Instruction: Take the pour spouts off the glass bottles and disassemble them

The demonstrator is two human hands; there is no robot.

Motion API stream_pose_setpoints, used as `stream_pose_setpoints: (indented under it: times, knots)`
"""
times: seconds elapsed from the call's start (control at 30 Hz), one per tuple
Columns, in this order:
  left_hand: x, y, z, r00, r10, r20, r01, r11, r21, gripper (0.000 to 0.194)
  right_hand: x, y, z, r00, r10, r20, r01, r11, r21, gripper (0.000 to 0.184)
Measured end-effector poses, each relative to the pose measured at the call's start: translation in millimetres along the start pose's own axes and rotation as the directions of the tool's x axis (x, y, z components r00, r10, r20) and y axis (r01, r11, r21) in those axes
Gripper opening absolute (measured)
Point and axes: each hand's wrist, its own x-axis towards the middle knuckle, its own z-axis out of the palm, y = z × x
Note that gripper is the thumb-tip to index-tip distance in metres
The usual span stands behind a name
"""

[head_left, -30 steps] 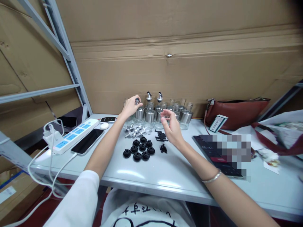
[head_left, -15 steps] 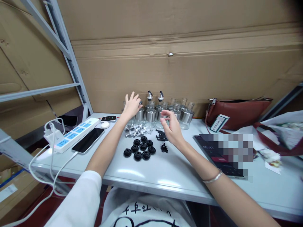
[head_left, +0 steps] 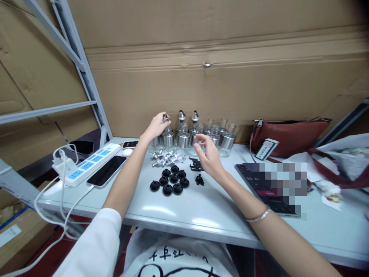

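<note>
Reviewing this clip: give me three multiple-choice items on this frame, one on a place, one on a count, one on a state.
1. Where does the phone lie?
A. left of the black rubber stoppers
B. on the brown bag
C. behind the bottles

2. How many black rubber stoppers are on the table?
A. three
B. eight
C. fifteen

3. What is the left hand doing?
A. lying flat on the table
B. pinching a pourer cap at a bottle top
C. holding the phone

Answers: 1 A, it lies beside the power strip at the left. 2 B, eight can be counted in the cluster. 3 B, its fingertips close on the pourer cap.
</note>
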Motion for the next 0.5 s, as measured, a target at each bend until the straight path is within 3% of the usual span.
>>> stream_pose_setpoints:
  times: [0.1,0.27,0.5]
  knots:
    - [3,-10,-12.1,0.991,-0.083,-0.108,0.067,0.987,-0.146,0.028,0,0,0,1.000,-0.007,-0.001,0.007,1.000,-0.007,0.028]
    - [4,-22,-8.5,0.976,-0.216,-0.012,0.206,0.946,-0.250,0.029,-1,2,1,1.000,-0.013,0.010,0.013,1.000,-0.016,0.028]
    - [5,-12,6.0,0.977,-0.205,0.051,0.211,0.958,-0.195,0.027,-1,3,1,1.000,-0.006,0.014,0.007,1.000,-0.013,0.029]
